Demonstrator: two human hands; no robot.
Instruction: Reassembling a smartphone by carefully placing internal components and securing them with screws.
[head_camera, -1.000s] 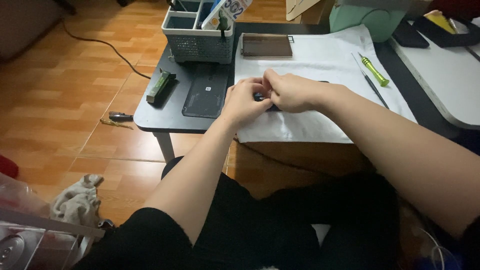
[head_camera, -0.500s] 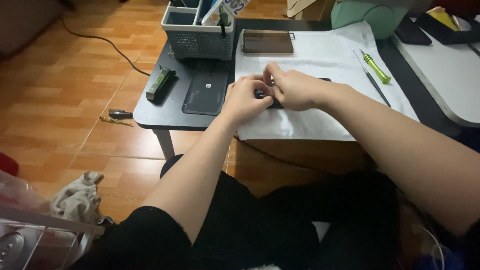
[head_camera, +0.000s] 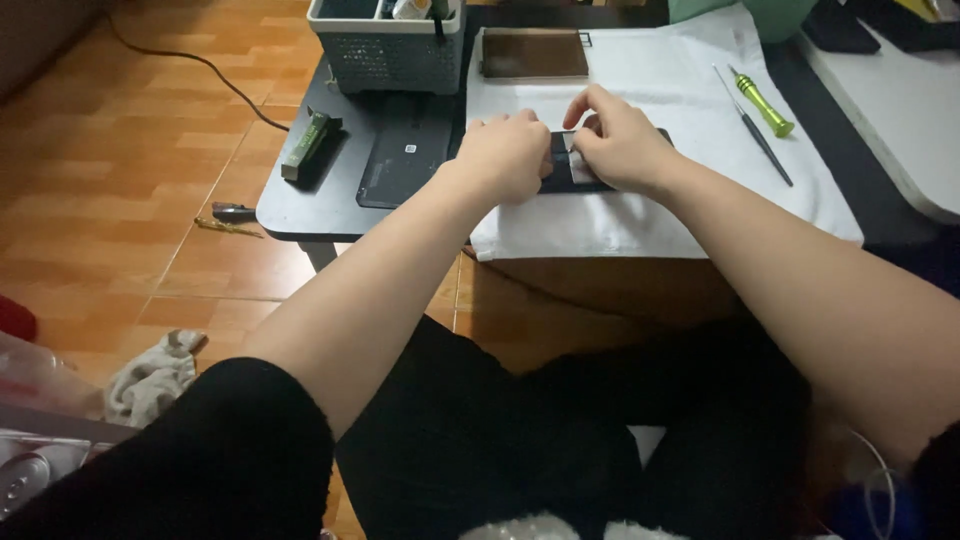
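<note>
A small dark flat device (head_camera: 572, 166) lies on a white cloth (head_camera: 660, 210) spread over a low black table (head_camera: 300, 205). My left hand (head_camera: 505, 152) rests on its left end, fingers curled, pressing it down. My right hand (head_camera: 618, 140) covers its right part, fingertips pinched on a small pale piece at the device's middle. Most of the device is hidden under both hands.
A grey mesh basket (head_camera: 385, 45) stands at the table's back left, a dark flat panel (head_camera: 405, 160) in front of it, a green bar-shaped item (head_camera: 305, 145) at the left edge. A brownish screen panel (head_camera: 533, 52), a green-handled screwdriver (head_camera: 762, 102) and a thin dark tool (head_camera: 755, 140) lie on the cloth.
Both hands stay on the device; my right hand's fingers have shifted slightly on the small piece. The view has tilted a little, nothing else on the table has moved.
</note>
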